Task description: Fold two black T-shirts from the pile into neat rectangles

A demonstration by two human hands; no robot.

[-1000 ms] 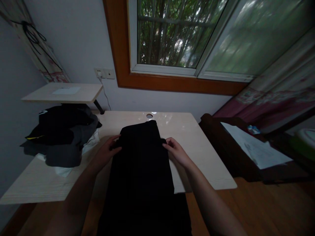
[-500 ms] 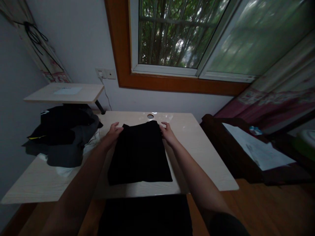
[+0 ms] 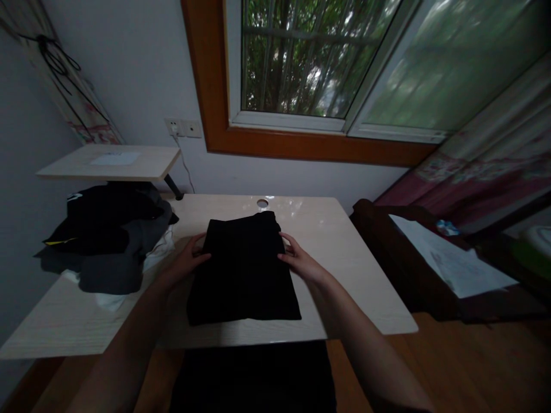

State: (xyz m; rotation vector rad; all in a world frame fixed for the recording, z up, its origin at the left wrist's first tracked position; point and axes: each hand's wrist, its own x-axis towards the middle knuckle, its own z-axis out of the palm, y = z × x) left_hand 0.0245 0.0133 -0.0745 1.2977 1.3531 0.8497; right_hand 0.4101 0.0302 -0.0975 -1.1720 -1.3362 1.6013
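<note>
A folded piece of black clothing [image 3: 243, 269] lies flat on the pale wood-grain table [image 3: 344, 275]; its exact kind does not show. Along its left edge rests my left hand [image 3: 191, 256], thumb and fingers apart. My right hand [image 3: 299, 258] is at the opposite edge, its thumb on the cloth's margin and its fingers spread. Both hands touch or nearly touch the sides, and neither visibly grips the cloth.
To the left, a heap of black and grey clothes [image 3: 107, 235] sits partly beneath a raised shelf [image 3: 112, 162]. A round hole [image 3: 262, 203] is near the table's back edge. At right stands dark furniture with a white sheet [image 3: 447, 258] on it.
Both hands have slid from the far corners of the black clothing toward me along its sides. Its top left corner now lies flatter.
</note>
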